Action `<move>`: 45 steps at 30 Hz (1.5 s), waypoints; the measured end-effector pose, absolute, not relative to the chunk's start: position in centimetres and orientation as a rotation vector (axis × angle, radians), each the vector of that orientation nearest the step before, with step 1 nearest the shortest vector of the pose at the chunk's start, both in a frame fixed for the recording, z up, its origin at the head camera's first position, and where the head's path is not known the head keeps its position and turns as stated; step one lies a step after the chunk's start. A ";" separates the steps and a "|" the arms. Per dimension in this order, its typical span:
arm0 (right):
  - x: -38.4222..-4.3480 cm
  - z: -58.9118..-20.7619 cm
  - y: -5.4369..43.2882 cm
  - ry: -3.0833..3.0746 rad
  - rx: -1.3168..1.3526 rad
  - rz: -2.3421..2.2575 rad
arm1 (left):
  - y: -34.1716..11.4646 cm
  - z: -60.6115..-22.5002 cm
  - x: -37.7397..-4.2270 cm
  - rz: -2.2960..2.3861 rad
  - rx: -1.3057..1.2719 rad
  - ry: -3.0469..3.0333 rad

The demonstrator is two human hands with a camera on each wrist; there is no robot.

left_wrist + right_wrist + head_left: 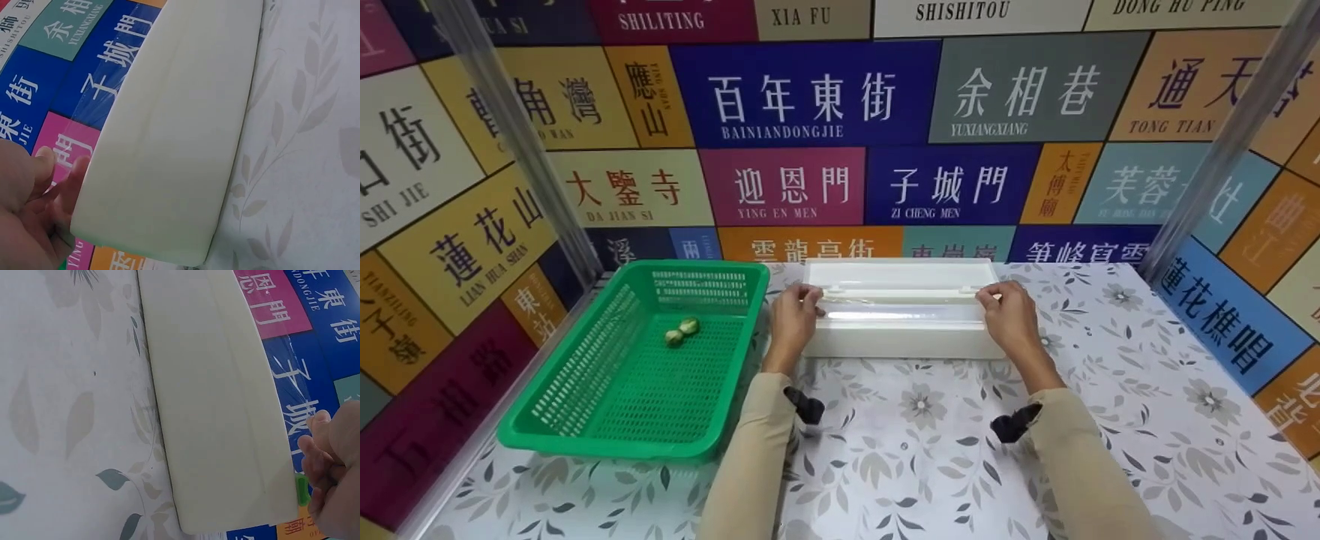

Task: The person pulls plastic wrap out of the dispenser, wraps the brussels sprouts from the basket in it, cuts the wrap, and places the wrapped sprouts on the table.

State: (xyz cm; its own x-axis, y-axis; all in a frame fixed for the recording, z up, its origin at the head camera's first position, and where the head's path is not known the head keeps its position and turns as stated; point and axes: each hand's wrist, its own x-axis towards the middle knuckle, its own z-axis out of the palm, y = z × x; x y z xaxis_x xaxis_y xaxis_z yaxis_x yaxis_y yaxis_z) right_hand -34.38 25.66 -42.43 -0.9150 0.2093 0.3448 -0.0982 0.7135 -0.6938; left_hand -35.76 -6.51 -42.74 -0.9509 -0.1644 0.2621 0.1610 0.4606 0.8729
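Note:
A long white cling film dispenser box (904,341) lies on the table with its lid raised at the back. Inside shows a shiny clear roll (904,313). At the box's left end my left hand (795,319) pinches the edge of a clear film between thumb and fingers. My right hand (1011,315) pinches it at the right end. In the left wrist view the clear film (97,104) stretches above the box from the left hand (36,208). In the right wrist view it runs toward the right hand (332,467), beside a small green piece (302,489).
Left of the box stands a green plastic basket (607,450) with two small round pale-green vegetables (682,331) in it. A leaf-patterned white cloth (922,465) covers the table. Behind rises a wall of coloured signs (810,97), with clear posts (529,150) at the sides.

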 end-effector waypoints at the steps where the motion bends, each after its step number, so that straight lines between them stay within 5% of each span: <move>1: -34.5 -42.3 25.7 -2.521 -0.081 1.048 | -6.5 -42.8 -35.9 -1.515 0.005 -2.388; 27: -35.5 -42.9 27.4 -2.523 0.045 1.258 | -7.1 -43.0 -36.6 -1.651 0.013 -2.377; 45: -35.7 -42.6 27.5 -2.545 -0.095 1.233 | -6.8 -42.6 -36.7 -1.605 0.101 -2.423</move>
State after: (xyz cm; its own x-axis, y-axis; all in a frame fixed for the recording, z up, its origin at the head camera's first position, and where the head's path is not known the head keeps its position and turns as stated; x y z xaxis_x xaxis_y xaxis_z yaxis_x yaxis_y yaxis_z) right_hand -35.71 27.45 -42.61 -0.9495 0.1925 0.2477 -0.0751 0.6273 -0.7751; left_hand -36.70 -6.79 -42.62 -0.9705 -0.1850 0.1549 0.0705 0.3964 0.9153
